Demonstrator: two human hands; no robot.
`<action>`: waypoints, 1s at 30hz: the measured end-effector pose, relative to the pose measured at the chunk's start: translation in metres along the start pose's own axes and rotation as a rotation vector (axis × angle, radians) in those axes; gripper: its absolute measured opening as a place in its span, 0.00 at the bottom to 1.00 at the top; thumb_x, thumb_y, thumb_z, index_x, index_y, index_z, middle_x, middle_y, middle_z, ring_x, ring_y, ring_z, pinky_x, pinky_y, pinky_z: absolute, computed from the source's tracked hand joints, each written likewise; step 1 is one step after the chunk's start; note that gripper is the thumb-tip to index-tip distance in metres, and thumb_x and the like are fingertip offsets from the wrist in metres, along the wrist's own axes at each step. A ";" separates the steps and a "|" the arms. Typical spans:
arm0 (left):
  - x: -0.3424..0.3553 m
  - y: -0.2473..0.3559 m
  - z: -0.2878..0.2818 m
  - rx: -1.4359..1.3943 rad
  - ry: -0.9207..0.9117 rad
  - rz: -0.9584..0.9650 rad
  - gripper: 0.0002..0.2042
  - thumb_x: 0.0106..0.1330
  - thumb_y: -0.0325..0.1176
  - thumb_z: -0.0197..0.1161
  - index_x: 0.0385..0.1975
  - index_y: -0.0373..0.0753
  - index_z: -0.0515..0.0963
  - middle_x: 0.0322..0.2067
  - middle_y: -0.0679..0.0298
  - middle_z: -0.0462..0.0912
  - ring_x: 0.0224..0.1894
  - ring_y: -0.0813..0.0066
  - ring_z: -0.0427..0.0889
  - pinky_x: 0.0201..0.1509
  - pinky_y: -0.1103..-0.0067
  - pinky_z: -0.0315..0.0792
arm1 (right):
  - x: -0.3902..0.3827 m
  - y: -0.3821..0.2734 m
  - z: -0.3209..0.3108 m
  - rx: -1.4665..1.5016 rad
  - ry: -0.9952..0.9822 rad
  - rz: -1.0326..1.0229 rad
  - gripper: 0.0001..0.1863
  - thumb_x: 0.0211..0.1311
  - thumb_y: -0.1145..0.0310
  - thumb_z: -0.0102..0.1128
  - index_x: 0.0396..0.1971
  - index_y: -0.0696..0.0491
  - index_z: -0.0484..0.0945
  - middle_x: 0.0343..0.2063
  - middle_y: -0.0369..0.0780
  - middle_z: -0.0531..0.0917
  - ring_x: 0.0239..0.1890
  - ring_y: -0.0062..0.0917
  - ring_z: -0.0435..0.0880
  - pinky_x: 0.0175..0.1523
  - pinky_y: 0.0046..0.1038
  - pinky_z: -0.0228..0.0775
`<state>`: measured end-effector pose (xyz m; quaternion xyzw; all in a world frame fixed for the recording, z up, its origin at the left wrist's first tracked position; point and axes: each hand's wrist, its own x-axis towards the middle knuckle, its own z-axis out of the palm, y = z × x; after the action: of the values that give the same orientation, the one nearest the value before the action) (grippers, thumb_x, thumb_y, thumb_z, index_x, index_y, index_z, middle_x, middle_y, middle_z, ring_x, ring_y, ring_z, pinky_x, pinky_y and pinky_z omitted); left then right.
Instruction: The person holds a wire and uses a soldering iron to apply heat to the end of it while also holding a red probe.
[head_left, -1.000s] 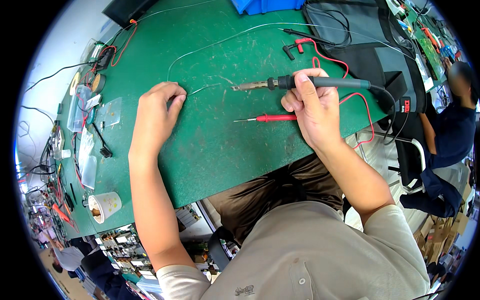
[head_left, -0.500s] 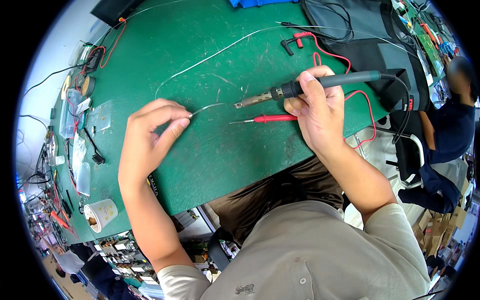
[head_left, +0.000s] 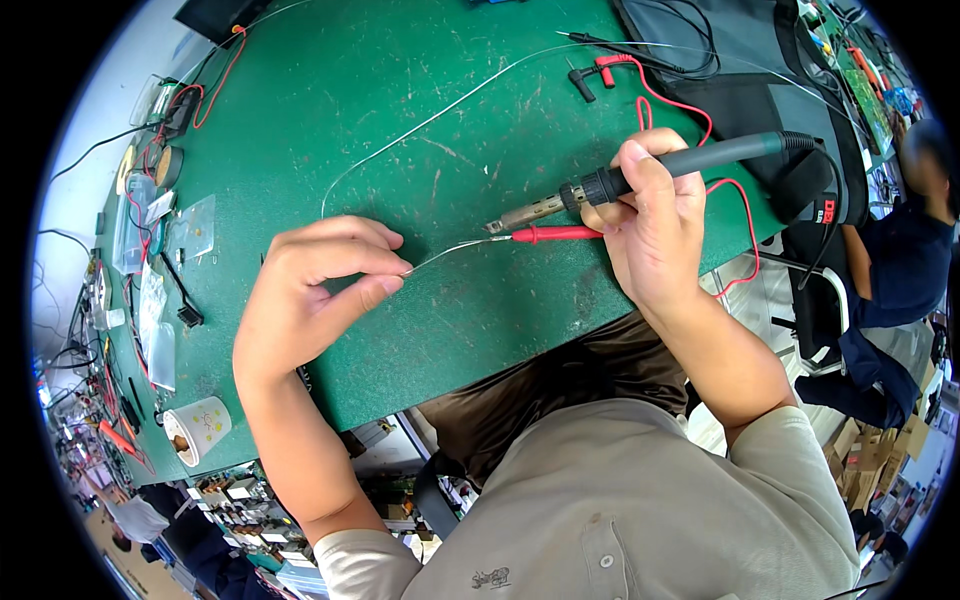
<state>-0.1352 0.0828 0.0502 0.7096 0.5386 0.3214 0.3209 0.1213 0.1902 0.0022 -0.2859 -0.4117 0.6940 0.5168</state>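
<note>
Between thumb and fingers, my left hand [head_left: 325, 290] pinches a thin length of solder wire [head_left: 437, 258]. Its free end reaches to the metal tip of a red test probe [head_left: 555, 234]; whether they touch I cannot tell. The rest of the wire arcs away over the table to the far right. My right hand [head_left: 655, 225] is closed round a soldering iron [head_left: 590, 190] with a dark grip. Its tip points left, just above the probe's metal end. The probe's red handle runs under my right fingers, which seem to hold it too.
A green table [head_left: 400, 340] spreads before me. Black and red probe leads [head_left: 690, 110] lie at the far right by a dark bag [head_left: 760, 90]. A paper cup [head_left: 200, 430] stands at the near left, below small parts and plastic bags [head_left: 157, 330]. A seated person [head_left: 900, 240] is at the right.
My left hand has shifted slightly right and nearer me, bringing the solder end from the iron's tip to the probe's metal tip. The iron has moved a little right and its tip tilts lower.
</note>
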 end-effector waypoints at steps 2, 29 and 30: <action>0.000 0.000 0.001 0.007 -0.002 0.000 0.07 0.52 0.19 0.67 0.31 0.34 0.83 0.31 0.57 0.83 0.40 0.64 0.84 0.42 0.74 0.76 | -0.001 -0.001 0.001 -0.028 0.020 0.001 0.08 0.69 0.67 0.54 0.30 0.51 0.68 0.20 0.32 0.67 0.15 0.14 0.59 0.22 0.23 0.54; 0.002 0.003 0.007 0.021 -0.006 -0.022 0.06 0.50 0.21 0.69 0.29 0.32 0.83 0.28 0.57 0.82 0.39 0.61 0.81 0.42 0.72 0.74 | -0.001 0.002 -0.005 -0.034 -0.054 -0.042 0.06 0.68 0.70 0.52 0.30 0.53 0.69 0.20 0.33 0.67 0.15 0.16 0.60 0.22 0.25 0.57; 0.002 0.002 0.007 0.023 -0.005 -0.022 0.06 0.50 0.21 0.69 0.29 0.32 0.83 0.28 0.57 0.82 0.39 0.61 0.81 0.43 0.72 0.74 | -0.001 0.002 -0.005 -0.038 -0.047 -0.040 0.06 0.68 0.71 0.52 0.30 0.53 0.69 0.20 0.33 0.67 0.15 0.16 0.60 0.22 0.25 0.57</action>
<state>-0.1281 0.0836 0.0484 0.7080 0.5493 0.3098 0.3179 0.1247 0.1902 -0.0016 -0.2708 -0.4425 0.6823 0.5152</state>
